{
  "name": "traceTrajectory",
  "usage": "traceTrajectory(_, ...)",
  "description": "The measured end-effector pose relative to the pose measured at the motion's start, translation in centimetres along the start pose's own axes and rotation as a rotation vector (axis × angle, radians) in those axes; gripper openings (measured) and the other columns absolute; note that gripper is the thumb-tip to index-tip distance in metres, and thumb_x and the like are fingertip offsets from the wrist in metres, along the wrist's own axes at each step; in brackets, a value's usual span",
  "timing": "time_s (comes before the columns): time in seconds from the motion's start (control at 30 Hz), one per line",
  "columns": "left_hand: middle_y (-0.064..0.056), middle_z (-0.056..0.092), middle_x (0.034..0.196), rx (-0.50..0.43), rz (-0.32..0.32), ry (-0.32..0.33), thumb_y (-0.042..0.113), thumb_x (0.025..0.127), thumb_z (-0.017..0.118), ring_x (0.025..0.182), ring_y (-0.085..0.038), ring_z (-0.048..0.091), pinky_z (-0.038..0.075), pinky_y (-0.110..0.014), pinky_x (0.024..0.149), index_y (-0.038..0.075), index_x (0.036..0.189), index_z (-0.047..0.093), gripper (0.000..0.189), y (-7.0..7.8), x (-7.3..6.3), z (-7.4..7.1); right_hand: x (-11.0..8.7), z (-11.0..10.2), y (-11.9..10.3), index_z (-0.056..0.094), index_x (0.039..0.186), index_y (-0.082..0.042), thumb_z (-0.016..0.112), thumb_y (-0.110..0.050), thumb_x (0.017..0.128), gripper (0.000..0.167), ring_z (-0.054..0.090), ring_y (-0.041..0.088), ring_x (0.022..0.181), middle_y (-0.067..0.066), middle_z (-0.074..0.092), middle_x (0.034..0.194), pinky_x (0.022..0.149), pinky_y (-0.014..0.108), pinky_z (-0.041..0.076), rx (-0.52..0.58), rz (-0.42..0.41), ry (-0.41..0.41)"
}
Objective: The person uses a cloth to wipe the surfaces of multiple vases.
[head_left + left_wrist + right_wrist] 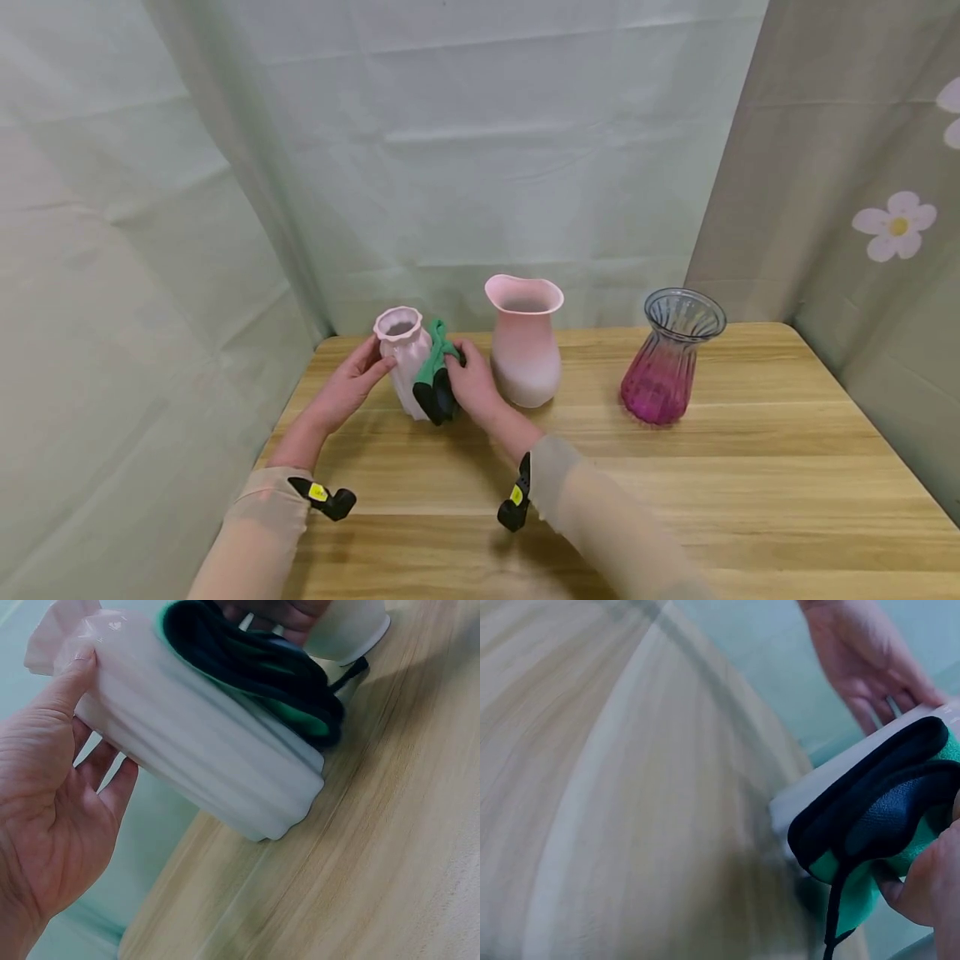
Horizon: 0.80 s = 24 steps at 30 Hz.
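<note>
My left hand (pixel 349 385) holds a small pale pink ribbed vase (pixel 408 367) near its neck, thumb on the near side and fingers behind. The vase tilts slightly, its scalloped mouth leaning left; in the left wrist view its ribbed body (pixel 187 735) shows down to the base. My right hand (pixel 472 379) grips a folded green cloth piece (pixel 433 362) with black edging and a thin black cord, against the vase's right side. In the right wrist view the dark trim (pixel 870 787) faces the camera; its exact kind is unclear.
A taller pink-to-white vase (pixel 525 358) stands just right of my right hand. Farther right is a ribbed glass vase (pixel 667 367), clear blue-grey above and magenta below. The wooden table (pixel 750 500) backs onto a pale curtain (pixel 480 167), with more curtain at both sides.
</note>
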<state>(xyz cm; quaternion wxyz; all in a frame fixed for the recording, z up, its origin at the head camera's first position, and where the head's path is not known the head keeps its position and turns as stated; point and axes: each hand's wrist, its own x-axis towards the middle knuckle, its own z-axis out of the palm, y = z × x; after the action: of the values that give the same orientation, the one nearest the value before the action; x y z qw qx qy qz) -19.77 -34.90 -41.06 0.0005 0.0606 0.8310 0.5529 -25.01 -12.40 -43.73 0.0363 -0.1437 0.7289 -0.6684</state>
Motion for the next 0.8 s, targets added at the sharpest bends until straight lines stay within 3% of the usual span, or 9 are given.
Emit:
traceTrajectory(0.4, -0.008, 0.028, 0.166, -0.013, -0.003, -0.007, 0.038, 0.106, 0.057, 0.151, -0.026, 0.025, 0.027, -0.052, 0.120, 0.025, 0.165, 0.019, 0.071, 0.2, 0.1, 0.3, 0.4, -0.4, -4.0, 0.067, 0.124, -0.007, 0.062, -0.014, 0.102, 0.024, 0.059, 0.020, 0.111, 0.007, 0.067, 0.118, 0.100, 0.037, 0.049, 0.082, -0.122, 0.012)
traceTrajectory(0.6, -0.008, 0.028, 0.166, -0.021, 0.007, -0.006, 0.037, 0.107, 0.056, 0.152, -0.027, 0.025, 0.026, -0.053, 0.120, 0.025, 0.165, 0.020, 0.069, 0.1, 0.1, 0.3, 0.6, -0.6, -3.9, 0.066, 0.132, -0.006, 0.065, -0.018, 0.101, 0.033, 0.060, 0.021, 0.115, 0.009, 0.067, 0.125, 0.100, 0.035, 0.050, 0.051, -0.120, -0.040)
traceTrajectory(0.8, -0.008, 0.029, 0.165, -0.010, 0.015, 0.003, 0.037, 0.107, 0.055, 0.151, -0.028, 0.026, 0.027, -0.053, 0.119, 0.025, 0.165, 0.020, 0.069, -0.1, 0.1, 0.1, 0.9, -0.7, -4.2, 0.068, 0.126, -0.006, 0.066, -0.019, 0.099, 0.030, 0.063, 0.020, 0.108, 0.008, 0.069, 0.119, 0.094, 0.033, 0.053, 0.030, -0.081, -0.039)
